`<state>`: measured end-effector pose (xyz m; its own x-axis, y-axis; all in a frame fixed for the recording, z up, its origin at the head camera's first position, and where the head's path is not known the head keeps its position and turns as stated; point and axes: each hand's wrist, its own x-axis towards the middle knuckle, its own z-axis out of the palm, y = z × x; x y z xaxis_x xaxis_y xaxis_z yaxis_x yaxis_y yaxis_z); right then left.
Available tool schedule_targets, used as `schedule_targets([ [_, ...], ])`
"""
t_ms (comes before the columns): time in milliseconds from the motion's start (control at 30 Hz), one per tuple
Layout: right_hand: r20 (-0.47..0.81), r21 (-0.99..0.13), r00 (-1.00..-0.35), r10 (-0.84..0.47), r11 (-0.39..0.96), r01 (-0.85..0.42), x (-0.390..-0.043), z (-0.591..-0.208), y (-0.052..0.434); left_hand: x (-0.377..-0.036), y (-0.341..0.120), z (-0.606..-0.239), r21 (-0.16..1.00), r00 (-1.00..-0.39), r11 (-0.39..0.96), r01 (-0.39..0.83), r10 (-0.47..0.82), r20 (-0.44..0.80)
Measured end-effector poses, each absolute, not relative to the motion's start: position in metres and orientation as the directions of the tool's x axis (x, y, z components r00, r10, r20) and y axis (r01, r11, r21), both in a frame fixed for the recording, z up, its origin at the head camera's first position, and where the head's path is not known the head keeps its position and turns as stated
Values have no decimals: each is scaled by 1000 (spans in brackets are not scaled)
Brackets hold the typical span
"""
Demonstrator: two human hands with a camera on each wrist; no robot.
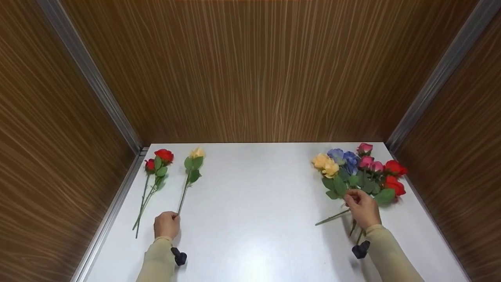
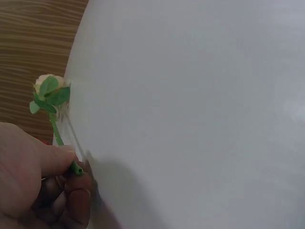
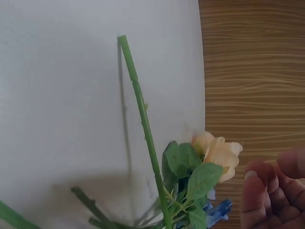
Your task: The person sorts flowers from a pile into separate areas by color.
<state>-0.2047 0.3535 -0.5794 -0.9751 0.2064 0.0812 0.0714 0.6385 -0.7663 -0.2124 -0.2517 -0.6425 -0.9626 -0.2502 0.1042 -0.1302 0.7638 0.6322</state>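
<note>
My left hand (image 1: 167,225) pinches the lower stem of a yellow rose (image 1: 197,153) between thumb and fingers. In the left wrist view the cut end of the green stem (image 2: 76,168) pokes out past the fingertips. Over at the right, my right hand (image 1: 364,207) is above the stems of a flower pile, its fingers loosely bent. The right wrist view shows a gap between thumb and fingers (image 3: 257,191), with nothing in it. That pile has yellow roses (image 1: 325,165), blue flowers (image 1: 350,161), pink roses (image 1: 367,161) and red roses (image 1: 394,185).
Two red roses (image 1: 163,155) lie at the left side of the white table (image 1: 254,203), their stems crossing. One green stem (image 1: 332,217) sticks out leftward from the pile. Wood-grain panels (image 1: 250,70) enclose the table at the back and both sides.
</note>
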Motion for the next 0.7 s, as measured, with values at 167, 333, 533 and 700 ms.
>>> schedule_targets([
  [167,101,-706,-973,205,704,75,-213,-579,363,-214,-254,-643,627,-960,763,-158,-267,83],
  [333,77,-688,-977,197,720,91,-220,-574,372,-214,-255,-641,654,-957,733,-188,-286,45],
  [533,21,-668,-976,214,730,146,-229,-569,385,-214,-256,-643,670,-953,712,-211,-302,21],
  [700,-14,-650,-967,256,732,204,-237,-567,394,-215,-255,-645,672,-949,709,-217,-313,24],
])
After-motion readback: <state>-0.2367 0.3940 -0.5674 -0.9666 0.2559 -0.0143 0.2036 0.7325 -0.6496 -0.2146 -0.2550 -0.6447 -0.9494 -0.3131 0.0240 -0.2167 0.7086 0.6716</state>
